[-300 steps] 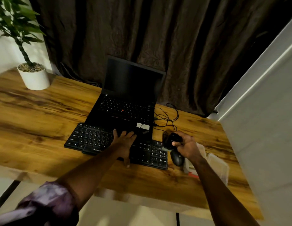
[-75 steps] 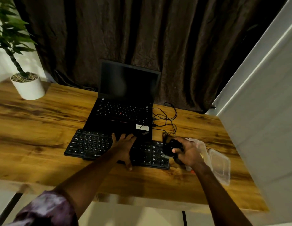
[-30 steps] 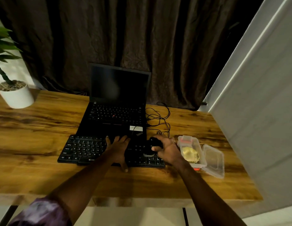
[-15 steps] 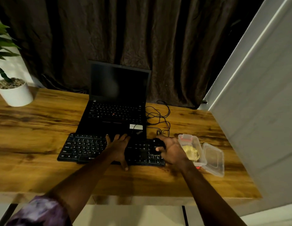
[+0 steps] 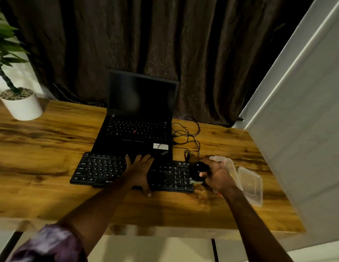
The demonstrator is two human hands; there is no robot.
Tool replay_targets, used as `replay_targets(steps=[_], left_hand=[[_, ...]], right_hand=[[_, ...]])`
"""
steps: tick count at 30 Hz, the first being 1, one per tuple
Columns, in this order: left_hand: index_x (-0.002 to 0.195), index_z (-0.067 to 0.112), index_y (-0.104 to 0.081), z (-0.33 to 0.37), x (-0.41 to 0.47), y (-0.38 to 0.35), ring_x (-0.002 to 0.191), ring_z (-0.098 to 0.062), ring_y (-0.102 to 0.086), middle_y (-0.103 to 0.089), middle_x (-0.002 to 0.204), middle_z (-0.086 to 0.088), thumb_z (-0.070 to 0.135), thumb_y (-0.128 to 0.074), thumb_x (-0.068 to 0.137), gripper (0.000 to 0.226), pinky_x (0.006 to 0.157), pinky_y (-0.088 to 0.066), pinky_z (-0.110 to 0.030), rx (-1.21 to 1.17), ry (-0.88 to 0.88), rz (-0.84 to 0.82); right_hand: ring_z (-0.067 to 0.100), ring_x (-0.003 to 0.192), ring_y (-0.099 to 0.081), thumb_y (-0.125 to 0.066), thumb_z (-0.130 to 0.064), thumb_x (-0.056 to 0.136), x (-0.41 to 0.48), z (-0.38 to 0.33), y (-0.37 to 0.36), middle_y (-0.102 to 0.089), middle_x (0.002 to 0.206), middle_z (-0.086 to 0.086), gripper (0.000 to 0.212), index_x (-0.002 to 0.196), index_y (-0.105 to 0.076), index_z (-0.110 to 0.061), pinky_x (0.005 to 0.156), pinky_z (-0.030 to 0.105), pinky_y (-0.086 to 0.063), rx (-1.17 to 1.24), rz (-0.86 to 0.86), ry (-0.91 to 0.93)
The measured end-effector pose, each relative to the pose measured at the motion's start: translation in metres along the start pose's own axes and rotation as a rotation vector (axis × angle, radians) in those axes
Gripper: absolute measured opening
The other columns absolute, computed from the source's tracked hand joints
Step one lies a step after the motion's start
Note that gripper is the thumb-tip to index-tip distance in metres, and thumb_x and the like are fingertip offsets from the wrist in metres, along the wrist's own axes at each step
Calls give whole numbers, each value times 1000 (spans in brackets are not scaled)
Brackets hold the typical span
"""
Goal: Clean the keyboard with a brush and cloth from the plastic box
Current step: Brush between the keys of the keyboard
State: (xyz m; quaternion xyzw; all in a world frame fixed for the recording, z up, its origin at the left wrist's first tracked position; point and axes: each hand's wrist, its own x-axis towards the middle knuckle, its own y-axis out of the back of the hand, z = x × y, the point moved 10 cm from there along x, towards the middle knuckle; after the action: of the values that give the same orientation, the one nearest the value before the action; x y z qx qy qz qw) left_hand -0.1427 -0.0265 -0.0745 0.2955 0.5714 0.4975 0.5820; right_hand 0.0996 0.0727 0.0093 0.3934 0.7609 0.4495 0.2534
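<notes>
Head view, desk inventory, hands outward.

Right hand [image 5: 217, 178]: closed around a dark rounded brush [image 5: 199, 172], held at the right end of the keyboard [image 5: 130, 173]; we cannot tell whether the bristles touch the keys.

Left hand [image 5: 141, 170]: open, palm flat on the keyboard's middle, pinning it.

Keyboard: black, lying along the near part of the wooden desk [image 5: 51, 148], its far edge against the open laptop [image 5: 138, 120].

Plastic box [image 5: 229, 167]: just right of the right hand, partly hidden by it; we cannot see the cloth inside. Its lid [image 5: 250, 184] lies beside it, further right.

Cables [image 5: 187, 137]: loose loops, far of the right hand.

Potted plant [image 5: 19, 103]: far left, well apart.

Step, as we judge it: brushing, at the right-hand keys. The next move calls for short strokes along the rows with the left hand holding firm.

Room: open desk to the left and near; tight on the right, where box, lid and desk edge crowd the wall [image 5: 297, 129].
</notes>
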Motion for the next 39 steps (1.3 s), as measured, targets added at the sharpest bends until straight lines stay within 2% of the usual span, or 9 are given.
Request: replay_targets(steps=[6, 9, 11, 14, 16, 23, 28, 35, 39], left_hand=[[158, 20, -1, 2, -1, 2, 150, -28, 2, 0, 165, 1, 59, -91, 43, 151, 109, 7, -73, -6, 0, -2], [158, 20, -2, 2, -3, 3, 150, -29, 2, -2, 165, 0, 59, -91, 44, 150, 109, 6, -73, -8, 1, 4], [158, 20, -2, 1, -4, 2, 150, -29, 2, -1, 165, 0, 59, -90, 44, 150, 110, 5, -74, -4, 2, 5], [158, 21, -1, 1, -3, 1, 151, -28, 3, 1, 165, 0, 60, -90, 45, 150, 109, 7, -73, -13, 2, -2], [158, 21, -1, 0, -3, 1, 151, -28, 4, 2, 165, 0, 59, -90, 44, 150, 109, 8, -72, -14, 5, -6], [158, 22, -1, 0, -1, 1, 151, -29, 5, 2, 165, 1, 60, -91, 42, 152, 109, 6, -73, 7, 15, -14], [158, 24, -3, 0, -1, 1, 151, -28, 4, -1, 165, 2, 61, -91, 39, 153, 108, 7, -74, -12, -3, 4], [159, 20, 0, 1, -4, 2, 151, -28, 5, 2, 165, 0, 61, -90, 44, 151, 109, 8, -72, 7, 5, -10], [159, 21, 1, 1, -4, 2, 151, -29, 5, 3, 166, 1, 60, -90, 44, 151, 109, 8, -72, 17, 14, -18]], right_hand=[[18, 108, -60, -67, -21, 86, 2, -25, -27, -62, 119, -3, 51, 129, -55, -46, 92, 37, -57, 94, -28, 23], [22, 110, -61, -61, -45, 79, 8, -33, -48, -62, 119, 2, 53, 130, -51, -53, 88, 42, -60, 162, -85, 39], [18, 104, -66, -65, -40, 79, 5, -31, -42, -67, 115, 1, 49, 127, -57, -45, 82, 39, -62, 183, -71, 29], [7, 98, -67, -71, -9, 86, -3, -9, -22, -68, 106, -8, 43, 122, -64, -31, 73, 17, -58, 186, -19, -31], [9, 99, -66, -72, -5, 85, -6, 11, -14, -69, 106, -7, 44, 122, -64, -27, 74, 9, -53, 132, 10, -53], [17, 108, -58, -66, -26, 85, -9, -8, -35, -59, 109, -8, 56, 134, -50, -49, 92, 40, -58, 98, -14, -11], [16, 108, -63, -57, -48, 80, 10, -6, -76, -62, 120, 0, 58, 135, -43, -58, 92, 42, -58, 184, -93, 6], [15, 104, -67, -73, -11, 84, -17, 12, -8, -70, 114, 2, 47, 128, -62, -26, 88, 31, -59, 141, 48, -48], [19, 107, -64, -71, -26, 83, -17, 12, -16, -65, 119, 5, 52, 130, -56, -41, 92, 36, -59, 130, 20, -68]])
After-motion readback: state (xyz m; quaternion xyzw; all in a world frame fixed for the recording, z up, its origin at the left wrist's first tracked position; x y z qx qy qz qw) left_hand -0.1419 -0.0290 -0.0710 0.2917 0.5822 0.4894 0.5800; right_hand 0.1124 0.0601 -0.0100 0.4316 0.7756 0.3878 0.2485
